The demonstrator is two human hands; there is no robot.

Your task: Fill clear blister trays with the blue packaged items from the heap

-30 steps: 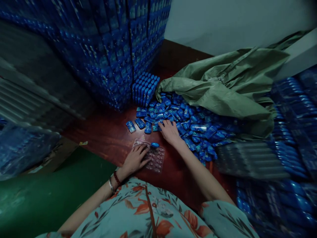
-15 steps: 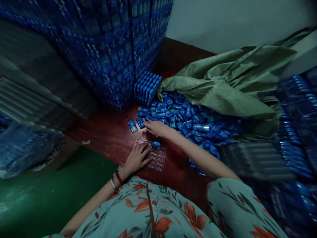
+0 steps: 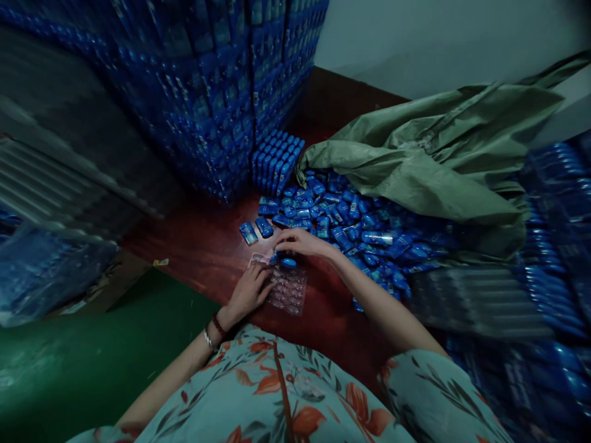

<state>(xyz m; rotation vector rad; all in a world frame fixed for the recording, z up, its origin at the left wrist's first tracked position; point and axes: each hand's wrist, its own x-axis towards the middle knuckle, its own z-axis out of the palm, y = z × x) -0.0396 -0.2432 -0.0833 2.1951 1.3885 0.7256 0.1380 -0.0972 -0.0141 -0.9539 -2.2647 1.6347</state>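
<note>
A clear plastic blister tray (image 3: 290, 294) with rows of round-ended hollows lies on the dark red surface in front of me. My left hand (image 3: 248, 289) rests over its left edge, fingers extended and thumb apart. Over the tray's far end, my right hand (image 3: 299, 242) pinches a small blue pack (image 3: 274, 258), mostly hidden by the fingers. Just beside it, another blue pack (image 3: 289, 263) sits in the tray. Two loose blue packs with printed labels, one nearer the left (image 3: 248, 233) and one beside it (image 3: 265, 227), lie beyond my hands.
A heap of blue packs (image 3: 341, 215) spills from a green sack (image 3: 415, 154) at the right. Behind stands a block of upright packs (image 3: 277, 161) by a tall blue stack (image 3: 203, 111). Grey ribbed trays (image 3: 484, 301) lie right; more grey stacks (image 3: 60, 191) stand left, above green floor (image 3: 152, 332).
My right hand has drawn back from the loose packs toward the tray, now with a blue pack in its fingers. My left hand has shifted slightly left along the tray's edge.
</note>
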